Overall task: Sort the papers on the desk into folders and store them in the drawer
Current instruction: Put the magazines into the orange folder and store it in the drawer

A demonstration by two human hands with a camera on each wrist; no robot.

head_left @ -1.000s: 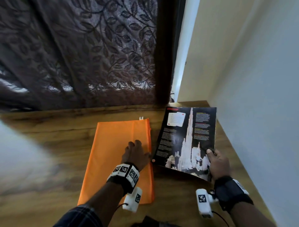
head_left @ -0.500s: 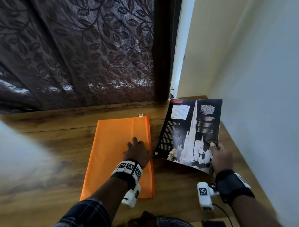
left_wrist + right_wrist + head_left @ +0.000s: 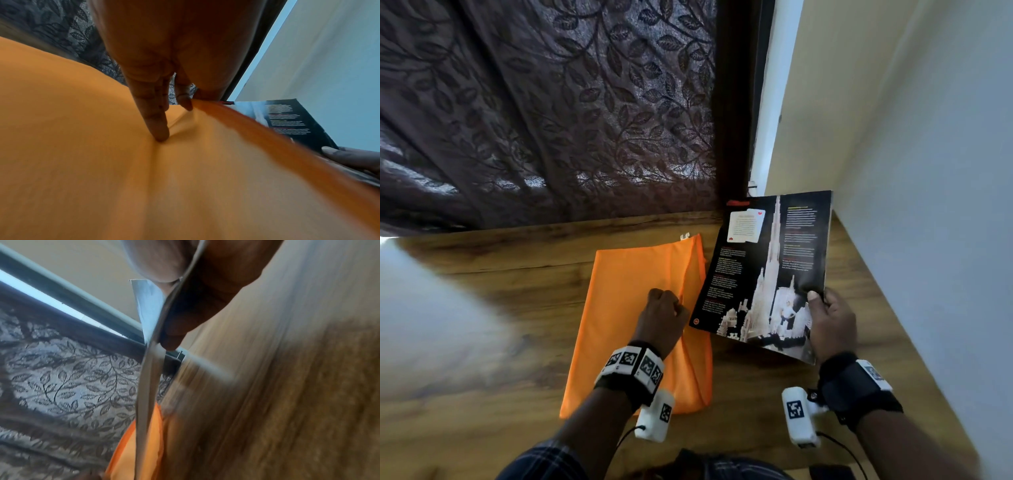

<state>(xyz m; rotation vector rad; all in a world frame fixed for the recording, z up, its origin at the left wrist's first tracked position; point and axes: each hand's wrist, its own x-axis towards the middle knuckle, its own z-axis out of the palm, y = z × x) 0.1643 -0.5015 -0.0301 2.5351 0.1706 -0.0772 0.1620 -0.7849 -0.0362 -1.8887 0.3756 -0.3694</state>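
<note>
Only one orange folder (image 3: pixel 626 308), one magazine (image 3: pixel 763 270), two hands holding.

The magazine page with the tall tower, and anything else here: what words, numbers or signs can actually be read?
Nothing can be read as words.
magazine: headings in red and yellow and blocks of white text, all too small and blurred to read.
Pale note box on its page: text too faint to read.
wristbands: black and white square code marks, no letters.
orange folder: no print to be seen.

Wooden desk (image 3: pixel 482 308), leaf-patterned dark curtain (image 3: pixel 551 120), pale wall (image 3: pixel 928 171)
</note>
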